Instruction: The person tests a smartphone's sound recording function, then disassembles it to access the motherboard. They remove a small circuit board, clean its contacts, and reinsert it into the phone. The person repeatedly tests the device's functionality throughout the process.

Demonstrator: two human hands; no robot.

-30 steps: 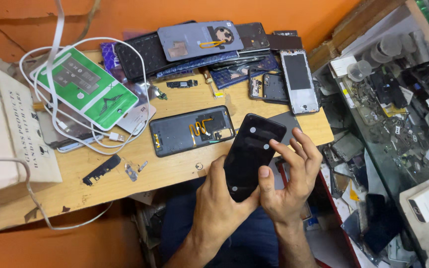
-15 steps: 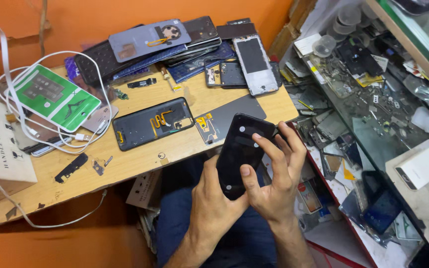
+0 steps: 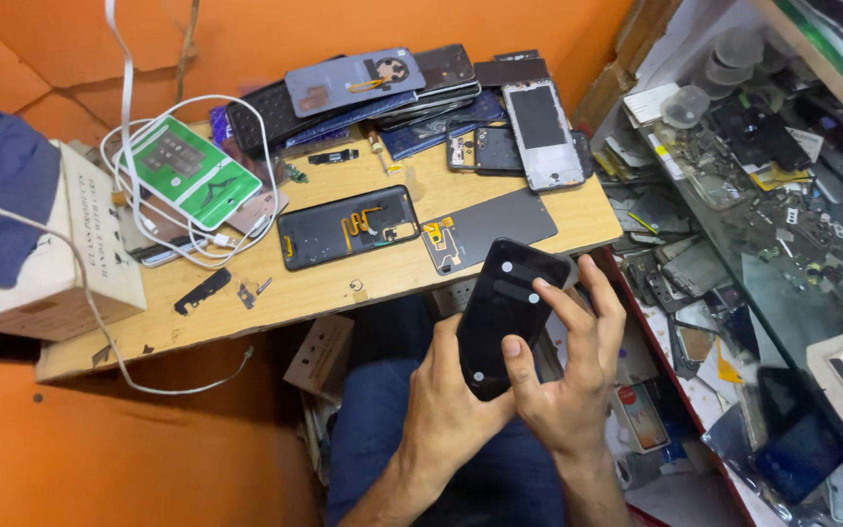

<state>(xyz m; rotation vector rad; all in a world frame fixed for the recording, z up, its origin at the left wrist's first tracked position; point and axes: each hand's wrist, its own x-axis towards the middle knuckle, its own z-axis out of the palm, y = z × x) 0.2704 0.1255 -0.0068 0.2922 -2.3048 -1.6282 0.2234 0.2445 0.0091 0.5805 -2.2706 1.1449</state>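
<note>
Both my hands hold a black phone (image 3: 506, 312) upright over my lap, its dark glossy face toward me with small light spots on it. My left hand (image 3: 451, 410) grips it from below and behind. My right hand (image 3: 570, 376) wraps its right edge, thumb pressed on the lower face and forefinger touching the upper face. On the wooden table (image 3: 324, 288) just beyond lie an opened phone back (image 3: 348, 226) with orange flex cable and a dark grey panel (image 3: 490, 229).
A pile of phone shells and screens (image 3: 412, 88) fills the table's far side. A green-screened phone (image 3: 187, 171) with white cables lies left, beside a cardboard box (image 3: 51, 254) under blue cloth. A glass counter (image 3: 782, 205) of parts stands at right.
The view has shifted, so the table now sits further right and lower in frame. My hands still hold the black phone; the right forefinger has moved onto its upper face.
</note>
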